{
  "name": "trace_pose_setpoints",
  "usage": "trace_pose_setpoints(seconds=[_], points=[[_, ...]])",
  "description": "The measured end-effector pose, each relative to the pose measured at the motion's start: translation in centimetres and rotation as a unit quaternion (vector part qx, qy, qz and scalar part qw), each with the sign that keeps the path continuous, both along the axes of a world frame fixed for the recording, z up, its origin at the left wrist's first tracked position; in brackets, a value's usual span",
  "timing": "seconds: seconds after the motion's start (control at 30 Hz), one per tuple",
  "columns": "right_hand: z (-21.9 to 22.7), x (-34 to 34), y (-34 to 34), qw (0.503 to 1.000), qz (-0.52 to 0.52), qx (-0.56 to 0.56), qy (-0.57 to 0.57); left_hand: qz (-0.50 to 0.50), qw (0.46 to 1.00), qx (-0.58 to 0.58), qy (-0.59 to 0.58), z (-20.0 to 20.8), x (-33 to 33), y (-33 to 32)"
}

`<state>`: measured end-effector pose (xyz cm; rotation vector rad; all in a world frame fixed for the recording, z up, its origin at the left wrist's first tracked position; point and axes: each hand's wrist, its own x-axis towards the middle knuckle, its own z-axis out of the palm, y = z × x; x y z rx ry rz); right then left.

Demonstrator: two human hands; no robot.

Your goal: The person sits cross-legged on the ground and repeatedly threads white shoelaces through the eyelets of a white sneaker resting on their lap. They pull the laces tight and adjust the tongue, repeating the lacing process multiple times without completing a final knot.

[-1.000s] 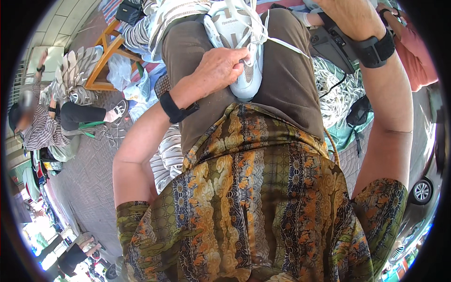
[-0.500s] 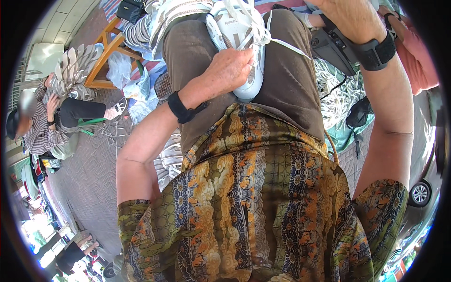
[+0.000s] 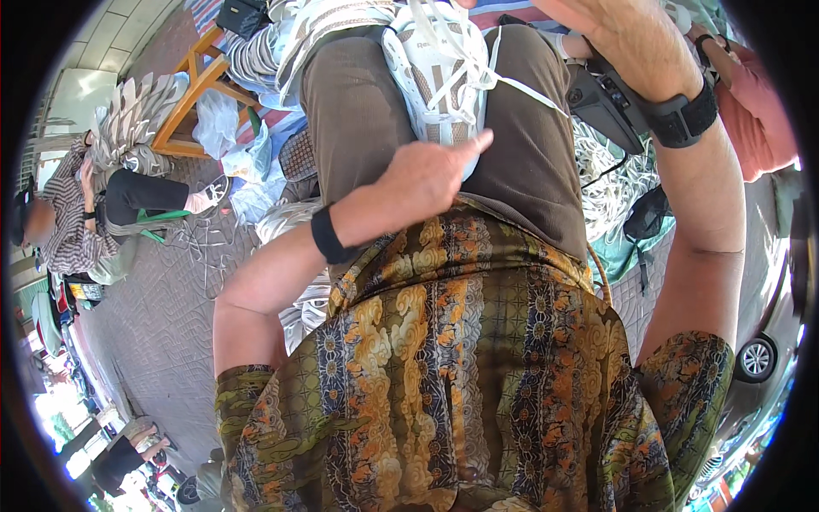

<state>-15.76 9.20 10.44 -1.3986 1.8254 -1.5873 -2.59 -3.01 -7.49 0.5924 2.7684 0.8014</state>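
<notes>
A white sneaker (image 3: 431,77) with grey-beige panels lies between my knees, its toe toward my body. White shoelace (image 3: 520,92) runs through its lower eyelets, and a loose end trails over my right thigh. My left hand (image 3: 426,175) is over the toe, index finger stretched out and the other fingers partly curled, with nothing seen in it. My right hand (image 3: 589,21) reaches past the sneaker's upper end. The top edge of the picture cuts it off, so what its fingers do is hidden.
A heap of white laces (image 3: 597,171) lies right of my legs. At the left are a wooden stool (image 3: 192,102), plastic bags (image 3: 247,162) and stacked shoe uppers (image 3: 136,111) beside a seated person (image 3: 72,213). Another person in pink (image 3: 759,111) sits close at the right.
My left hand has let go of the lace and drawn back toward my body, its index finger now stretched out. The sneaker's lower lacing is now uncovered.
</notes>
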Motion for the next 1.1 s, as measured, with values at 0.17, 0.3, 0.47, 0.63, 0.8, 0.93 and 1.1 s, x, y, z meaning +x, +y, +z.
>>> trace_pose_setpoints(seconds=[0.17,0.3,0.47,0.63,0.8,0.93,1.1], points=[[-0.2,0.1,-0.7,0.999,-0.026,0.025,-0.011,-0.087,0.995,-0.016,0.038,-0.7,1.6,0.1],[1.9,1.4,-0.2,0.993,-0.013,0.065,-0.098,-0.051,0.986,-0.010,0.159,-0.1,1.2,-0.4],[2.1,1.2,-0.5,0.978,0.048,0.002,-0.203,-0.085,0.972,-0.067,0.210,-0.9,0.8,-0.4],[4.3,2.0,-0.4,0.977,0.070,0.013,-0.200,-0.042,0.971,-0.036,0.234,-2.1,0.2,-0.8],[4.3,2.4,-0.6,0.988,0.073,0.024,-0.137,0.025,0.967,0.045,0.251,-1.4,0.4,-1.2],[3.6,2.5,-1.3,0.993,0.063,0.027,-0.099,0.112,0.955,0.074,0.263,-1.4,-1.1,-3.4],[3.0,1.9,-1.9,0.994,0.042,0.027,-0.099,0.072,0.955,0.010,0.287,-2.6,-2.7,-4.3]])
